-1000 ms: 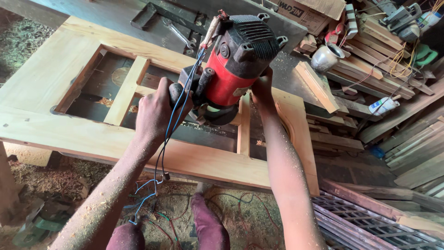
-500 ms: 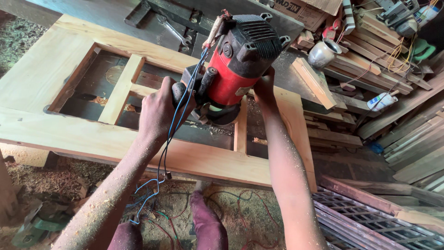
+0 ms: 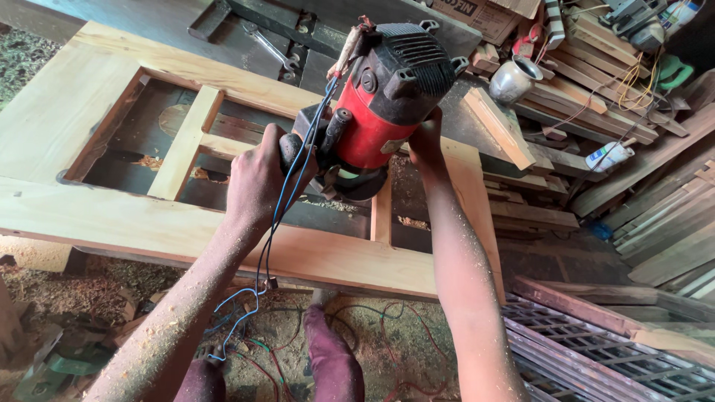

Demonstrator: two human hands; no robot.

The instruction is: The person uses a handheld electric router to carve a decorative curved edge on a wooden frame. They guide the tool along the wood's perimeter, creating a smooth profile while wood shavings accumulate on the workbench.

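A red-and-black electric router with a ribbed black motor cap (image 3: 380,97) stands on the pale wooden door frame (image 3: 89,216), over the short upright bar near the frame's right end, where that bar meets the near rail. The left hand (image 3: 261,175) is wrapped tight around the router's black side knob, fingers curled shut over it, with the blue power cord (image 3: 279,216) running across the knuckles and hanging down past the frame's near edge toward the floor. The right hand (image 3: 426,141) presses against the opposite side of the red body; its fingers are hidden behind the machine, so whether they close round a handle there cannot be told. One hand on each side looks meant to keep the tool's base flat and steady on the wood. Both forearms are dusted with fine sawdust, and shavings lie in the frame's openings.

Beyond the frame's far edge a steel spanner (image 3: 269,46) lies on a dark metal machine bed (image 3: 246,30). Toward the far right corner sits a brown cardboard box with dark lettering (image 3: 484,13), a dented metal pot (image 3: 515,78) on stacked timber planks (image 3: 596,97), and a small white plastic bottle with a blue label (image 3: 609,156) lying on its side. A metal grille (image 3: 596,350) rests on the floor at the near right.
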